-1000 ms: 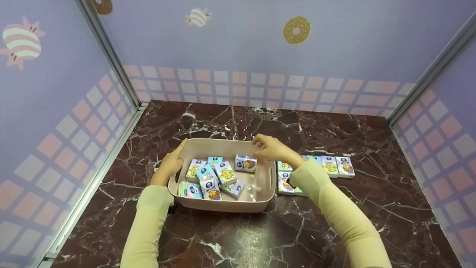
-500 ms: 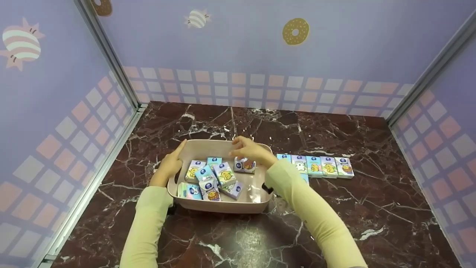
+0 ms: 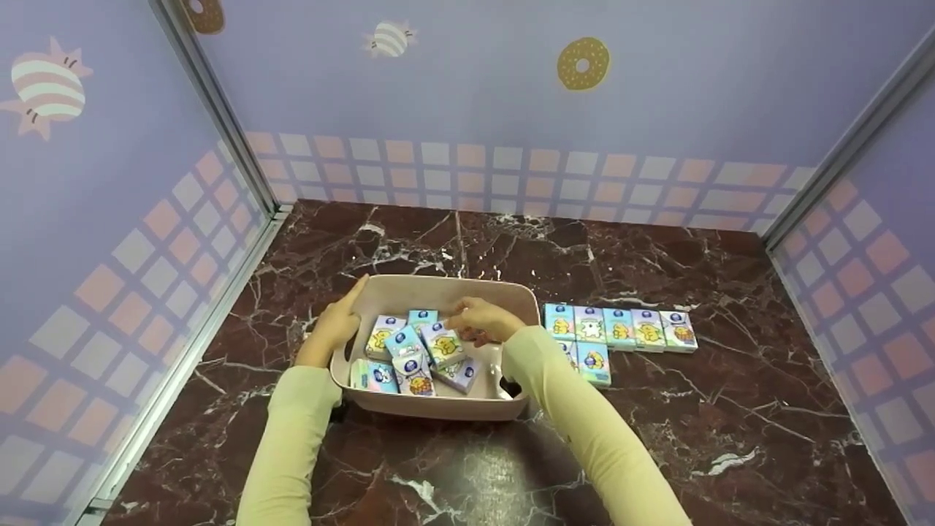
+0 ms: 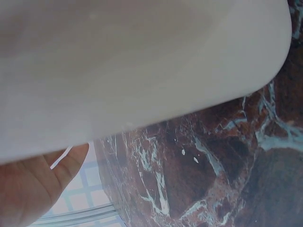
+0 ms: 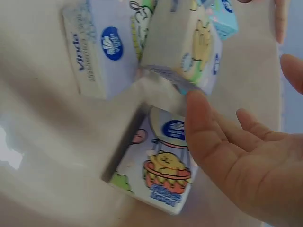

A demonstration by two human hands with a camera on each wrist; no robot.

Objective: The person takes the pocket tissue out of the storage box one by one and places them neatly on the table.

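Note:
A beige plastic bin [image 3: 438,409] holds several small tissue packs with cartoon animals; one tissue pack [image 3: 443,343] lies on top of the pile. My left hand [image 3: 336,325] grips the bin's left side, its index finger stretched along the rim. In the left wrist view that hand [image 4: 33,189] is partly hidden by the bin wall. My right hand [image 3: 486,318] reaches into the bin. In the right wrist view, its thumb [image 5: 203,118] is by a tilted pack's corner, above a pack with a bear in a balloon basket [image 5: 165,165]. Nothing is held in it.
To the right of the bin, flat tissue packs [image 3: 619,329] lie side by side in a row, with a shorter row [image 3: 593,363] in front. The dark marble tabletop [image 3: 730,409] is enclosed by patterned panels [image 3: 467,88] at the back and sides.
My right hand has moved left and down, from the bin's back right rim to over the packs inside. The left hand stays at the rim.

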